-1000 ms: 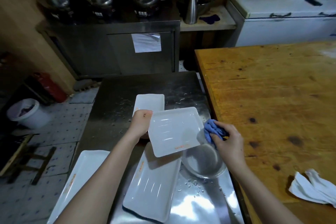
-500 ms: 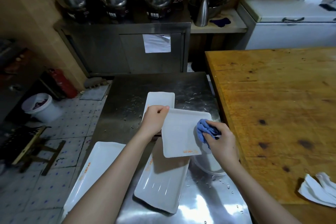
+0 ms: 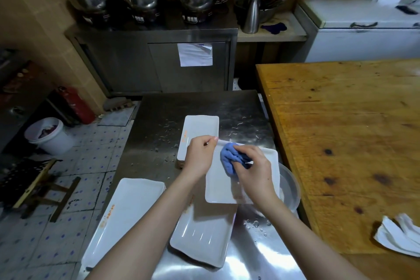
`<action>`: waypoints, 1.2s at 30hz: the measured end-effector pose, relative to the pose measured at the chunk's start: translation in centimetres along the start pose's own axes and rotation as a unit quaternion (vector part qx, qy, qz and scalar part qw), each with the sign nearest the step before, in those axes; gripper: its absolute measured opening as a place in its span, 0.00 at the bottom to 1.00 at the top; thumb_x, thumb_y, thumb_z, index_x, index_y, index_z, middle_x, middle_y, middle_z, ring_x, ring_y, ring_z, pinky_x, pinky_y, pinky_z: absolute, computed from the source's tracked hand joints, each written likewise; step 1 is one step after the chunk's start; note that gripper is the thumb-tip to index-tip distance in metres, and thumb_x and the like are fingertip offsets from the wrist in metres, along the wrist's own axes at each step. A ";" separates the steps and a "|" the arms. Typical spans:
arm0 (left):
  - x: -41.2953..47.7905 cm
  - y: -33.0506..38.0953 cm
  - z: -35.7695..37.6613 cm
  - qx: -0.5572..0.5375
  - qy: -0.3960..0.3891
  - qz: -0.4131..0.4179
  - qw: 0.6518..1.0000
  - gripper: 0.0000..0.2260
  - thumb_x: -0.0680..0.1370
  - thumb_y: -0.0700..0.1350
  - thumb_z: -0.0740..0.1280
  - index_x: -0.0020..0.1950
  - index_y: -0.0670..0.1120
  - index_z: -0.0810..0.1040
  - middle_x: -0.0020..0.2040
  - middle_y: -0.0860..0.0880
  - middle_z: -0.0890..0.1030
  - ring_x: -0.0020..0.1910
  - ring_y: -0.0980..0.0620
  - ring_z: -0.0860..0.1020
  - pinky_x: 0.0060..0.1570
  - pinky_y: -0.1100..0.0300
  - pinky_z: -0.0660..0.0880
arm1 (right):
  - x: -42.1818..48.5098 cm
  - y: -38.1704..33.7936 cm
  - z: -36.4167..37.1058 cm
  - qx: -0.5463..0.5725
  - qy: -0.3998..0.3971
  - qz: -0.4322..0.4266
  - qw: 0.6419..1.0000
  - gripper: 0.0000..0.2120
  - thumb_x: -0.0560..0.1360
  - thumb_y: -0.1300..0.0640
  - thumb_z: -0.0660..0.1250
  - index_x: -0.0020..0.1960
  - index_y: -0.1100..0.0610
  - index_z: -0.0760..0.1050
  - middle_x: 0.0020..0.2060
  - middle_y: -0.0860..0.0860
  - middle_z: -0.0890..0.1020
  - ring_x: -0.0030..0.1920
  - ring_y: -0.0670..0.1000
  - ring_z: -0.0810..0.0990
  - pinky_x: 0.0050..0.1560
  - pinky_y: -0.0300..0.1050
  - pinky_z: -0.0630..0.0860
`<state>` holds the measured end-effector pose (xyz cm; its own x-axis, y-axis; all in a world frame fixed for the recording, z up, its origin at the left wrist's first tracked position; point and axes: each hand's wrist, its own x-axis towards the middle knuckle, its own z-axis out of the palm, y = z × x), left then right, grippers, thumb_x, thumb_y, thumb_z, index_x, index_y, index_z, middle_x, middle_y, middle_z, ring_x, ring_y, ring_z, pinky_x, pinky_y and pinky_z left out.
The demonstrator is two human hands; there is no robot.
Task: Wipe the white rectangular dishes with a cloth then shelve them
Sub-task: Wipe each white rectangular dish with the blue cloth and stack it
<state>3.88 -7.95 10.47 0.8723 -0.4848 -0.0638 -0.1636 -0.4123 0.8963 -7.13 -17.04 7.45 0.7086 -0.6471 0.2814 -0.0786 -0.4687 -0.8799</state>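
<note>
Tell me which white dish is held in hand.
The dish gripped at its far corner by the left hand, blue cloth on it; the others lie on the table.

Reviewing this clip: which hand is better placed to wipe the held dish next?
Right. The right hand grips the blue cloth and presses it onto the held dish. The left hand is busy gripping that dish's edge to steady it.

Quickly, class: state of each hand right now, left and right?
Left hand: closed, gripping the edge of the white dish.
Right hand: closed, holding the blue cloth against that dish.
</note>
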 end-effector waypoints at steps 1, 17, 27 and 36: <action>0.1 -0.1 -0.1 -0.004 0.003 -0.007 1.000 0.16 0.82 0.46 0.60 0.40 0.36 0.76 0.37 0.38 0.74 0.36 0.50 0.69 0.38 0.57 0.66 | 0.1 0.2 -0.3 -0.008 0.006 0.001 1.000 0.17 0.70 0.71 0.68 0.55 0.56 0.79 0.50 0.48 0.77 0.50 0.40 0.76 0.48 0.28 0.72; 1.0 -1.6 -0.4 -0.030 0.004 -0.038 0.999 0.16 0.81 0.44 0.59 0.41 0.36 0.78 0.41 0.35 0.78 0.40 0.40 0.77 0.40 0.53 0.71 | 0.8 2.1 -0.4 -0.011 0.040 0.090 0.995 0.17 0.71 0.69 0.67 0.58 0.58 0.77 0.50 0.47 0.75 0.50 0.46 0.76 0.47 0.23 0.69; 0.5 -1.2 -0.4 -0.041 -0.007 -0.051 0.998 0.10 0.82 0.43 0.59 0.42 0.44 0.75 0.39 0.42 0.73 0.40 0.49 0.71 0.43 0.56 0.68 | 0.1 0.0 1.2 -0.007 -0.033 -0.021 0.999 0.16 0.71 0.70 0.67 0.57 0.59 0.78 0.51 0.48 0.76 0.48 0.40 0.76 0.48 0.25 0.69; 0.2 -0.7 -2.1 -0.083 0.011 -0.069 0.994 0.16 0.82 0.43 0.57 0.41 0.41 0.81 0.37 0.46 0.79 0.35 0.53 0.76 0.34 0.65 0.68 | 1.8 4.2 -3.5 -0.073 0.050 0.076 0.993 0.17 0.71 0.69 0.68 0.59 0.60 0.77 0.49 0.49 0.76 0.49 0.49 0.77 0.48 0.29 0.69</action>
<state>5.12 -6.16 10.73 0.8911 -0.4149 -0.1840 0.0356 -0.3403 0.9396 -8.65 -22.31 5.57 0.6082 -0.7698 0.1936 -0.2851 -0.4394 -0.8518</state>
